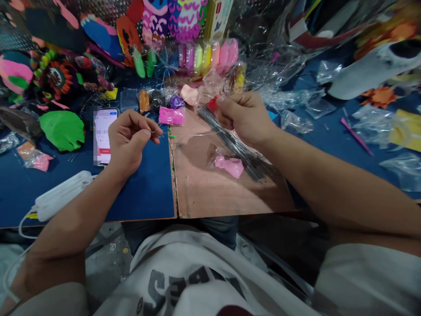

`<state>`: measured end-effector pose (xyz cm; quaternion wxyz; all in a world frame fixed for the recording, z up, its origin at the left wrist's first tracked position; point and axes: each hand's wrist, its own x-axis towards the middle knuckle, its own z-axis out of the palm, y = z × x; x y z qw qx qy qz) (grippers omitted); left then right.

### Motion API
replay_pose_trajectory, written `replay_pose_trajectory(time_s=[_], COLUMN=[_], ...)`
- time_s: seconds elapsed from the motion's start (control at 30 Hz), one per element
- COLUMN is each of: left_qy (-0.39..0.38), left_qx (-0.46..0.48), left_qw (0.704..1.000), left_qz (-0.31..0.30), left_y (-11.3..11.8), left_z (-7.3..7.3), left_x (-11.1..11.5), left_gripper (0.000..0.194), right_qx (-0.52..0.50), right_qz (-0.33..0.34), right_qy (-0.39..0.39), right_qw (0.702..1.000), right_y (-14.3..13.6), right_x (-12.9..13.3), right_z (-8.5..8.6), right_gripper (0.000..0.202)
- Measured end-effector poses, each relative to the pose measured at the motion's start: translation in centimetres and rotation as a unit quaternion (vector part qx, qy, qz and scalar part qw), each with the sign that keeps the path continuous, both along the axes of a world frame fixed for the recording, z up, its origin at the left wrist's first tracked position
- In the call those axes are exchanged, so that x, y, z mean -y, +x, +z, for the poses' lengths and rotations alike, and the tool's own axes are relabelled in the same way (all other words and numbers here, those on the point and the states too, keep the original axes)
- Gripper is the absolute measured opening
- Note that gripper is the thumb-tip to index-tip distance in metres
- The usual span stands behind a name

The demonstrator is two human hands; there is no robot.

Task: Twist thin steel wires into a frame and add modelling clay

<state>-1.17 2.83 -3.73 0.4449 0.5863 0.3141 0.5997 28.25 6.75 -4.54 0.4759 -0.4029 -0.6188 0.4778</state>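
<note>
A thin wire [190, 133] runs roughly level between my two hands, over the brown board [204, 193]. My left hand [130, 138] pinches its left end between thumb and finger, beside the phone [105, 131]. The fingers of my right hand [241, 116] are closed on the other end, above a bundle of grey wires [230, 142] lying on the board. A red lump [212, 104] shows right by the right fingertips; whether they touch it is unclear. Pink clay in a clear wrapper [229, 166] lies below the right hand.
Wrapped clay pieces, one bright pink [171, 116], sit behind the board. Green clay [62, 130] and a white power bank [64, 195] are on the left. Plastic bags, a purple stick [357, 136] and a white clay shape [371, 70] lie right. Colourful clay figures stand along the back.
</note>
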Motion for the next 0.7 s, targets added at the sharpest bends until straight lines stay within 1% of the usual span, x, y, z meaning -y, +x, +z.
replay_pose_trajectory(time_s=[0.07, 0.13, 0.23, 0.37, 0.43, 0.5, 0.6, 0.7], left_qy=[-0.034, -0.060, -0.091, -0.125, -0.147, -0.161, -0.166, -0.169], left_qx=[0.008, 0.019, 0.034, 0.061, 0.066, 0.052, 0.034, 0.035], left_qw=[0.999, 0.998, 0.995, 0.990, 0.987, 0.985, 0.985, 0.985], left_qz=[-0.002, -0.012, -0.012, 0.024, 0.020, 0.015, 0.017, 0.008], left_y=[0.4, 0.9, 1.5, 1.7, 1.7, 1.7, 1.6, 1.7], left_z=[0.3, 0.7, 0.9, 0.8, 0.7, 0.6, 0.4, 0.2], left_x=[0.4, 0.7, 0.9, 0.7, 0.6, 0.6, 0.7, 0.6], left_gripper=[0.018, 0.024, 0.032, 0.028, 0.031, 0.038, 0.046, 0.048], right_qx=[0.016, 0.033, 0.056, 0.098, 0.126, 0.148, 0.163, 0.170], right_qz=[-0.043, -0.071, -0.079, -0.085, -0.085, -0.087, -0.100, -0.114], right_qy=[0.025, 0.040, 0.047, 0.053, 0.057, 0.067, 0.086, 0.100], right_qw=[0.999, 0.996, 0.994, 0.990, 0.987, 0.983, 0.978, 0.974], right_y=[0.0, 0.2, 0.6, 1.0, 1.0, 0.9, 0.7, 0.4], right_x=[-0.2, -0.5, -1.0, -1.1, -1.0, -0.7, -0.4, -0.1], right_z=[-0.3, -0.7, -1.1, -1.4, -1.3, -1.2, -1.1, -1.2], right_gripper=[0.079, 0.078, 0.077, 0.076, 0.074, 0.073, 0.075, 0.075])
